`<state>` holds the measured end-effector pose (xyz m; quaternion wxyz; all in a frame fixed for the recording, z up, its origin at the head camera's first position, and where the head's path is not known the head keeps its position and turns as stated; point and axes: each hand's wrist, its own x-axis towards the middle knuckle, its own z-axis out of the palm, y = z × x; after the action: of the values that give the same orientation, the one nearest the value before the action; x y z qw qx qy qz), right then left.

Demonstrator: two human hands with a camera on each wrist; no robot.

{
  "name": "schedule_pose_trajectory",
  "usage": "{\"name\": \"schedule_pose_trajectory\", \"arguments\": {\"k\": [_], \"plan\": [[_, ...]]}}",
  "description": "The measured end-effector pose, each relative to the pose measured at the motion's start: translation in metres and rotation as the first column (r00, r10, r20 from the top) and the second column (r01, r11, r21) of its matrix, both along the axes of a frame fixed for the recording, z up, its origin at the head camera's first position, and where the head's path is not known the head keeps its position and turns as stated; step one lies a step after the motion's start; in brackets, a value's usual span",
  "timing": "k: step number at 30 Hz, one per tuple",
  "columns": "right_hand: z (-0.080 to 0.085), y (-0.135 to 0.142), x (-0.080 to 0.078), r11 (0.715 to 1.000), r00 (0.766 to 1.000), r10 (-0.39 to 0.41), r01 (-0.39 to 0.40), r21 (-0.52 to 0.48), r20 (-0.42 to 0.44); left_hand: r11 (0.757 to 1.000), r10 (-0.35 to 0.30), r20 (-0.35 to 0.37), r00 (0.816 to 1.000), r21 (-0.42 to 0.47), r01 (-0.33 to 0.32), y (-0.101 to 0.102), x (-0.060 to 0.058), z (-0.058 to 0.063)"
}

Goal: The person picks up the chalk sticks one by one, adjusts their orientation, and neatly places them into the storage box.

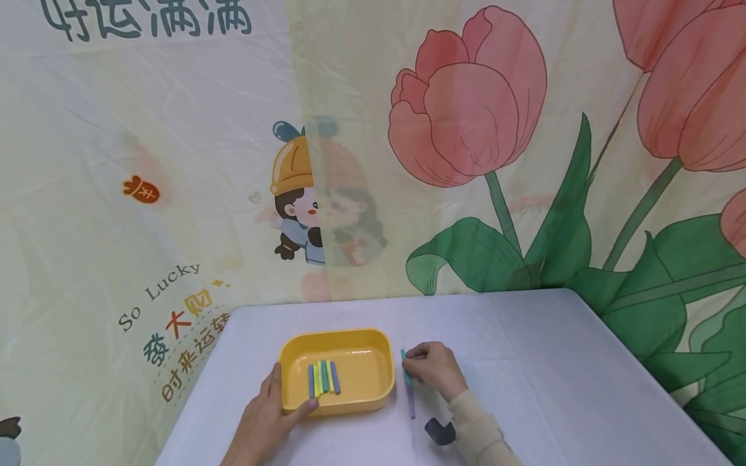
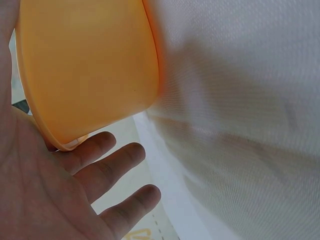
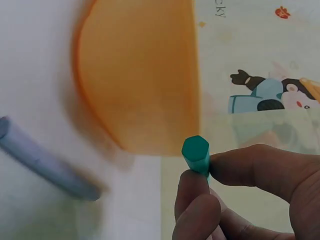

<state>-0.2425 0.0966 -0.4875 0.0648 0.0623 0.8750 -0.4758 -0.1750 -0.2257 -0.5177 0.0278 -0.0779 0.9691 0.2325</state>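
A yellow tray [image 1: 379, 404] rests on the table with several coloured sticks [image 1: 324, 377] side by side inside it. My left hand [image 1: 269, 408] grips its near left corner, thumb over the rim and fingers along the outer wall. In the left wrist view, three fingertips [image 2: 125, 157] reach out below the tray's wall [image 2: 95, 65]. Right of the tray, my right hand [image 1: 434, 369] pinches a green hexagonal stick [image 3: 196, 152] between thumb and fingers, its flat end toward the right wrist camera. A purple stick [image 1: 412, 406] lies on the table just nearer than the green one.
A white cloth covers the table [image 1: 524, 388]. A dark curved object [image 1: 440, 432] shows beside my right wrist. Behind the table hangs a printed backdrop [image 1: 350, 84] with tulips and cartoon figures.
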Motion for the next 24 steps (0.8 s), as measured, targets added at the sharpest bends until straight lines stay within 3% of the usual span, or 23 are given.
{"name": "schedule_pose_trajectory", "arguments": {"k": [13, 24], "plan": [[0.03, -0.034, -0.01, 0.99, 0.995, 0.076, -0.084, -0.116, -0.069, 1.0, -0.006, -0.001, 1.0, -0.001, 0.006, -0.001, -0.001, 0.0], [0.02, -0.076, -0.011, 0.976, 0.99, 0.125, -0.136, -0.172, -0.072, 1.0, -0.003, 0.002, 1.0, -0.003, 0.003, 0.001, 0.001, 0.001]]}}
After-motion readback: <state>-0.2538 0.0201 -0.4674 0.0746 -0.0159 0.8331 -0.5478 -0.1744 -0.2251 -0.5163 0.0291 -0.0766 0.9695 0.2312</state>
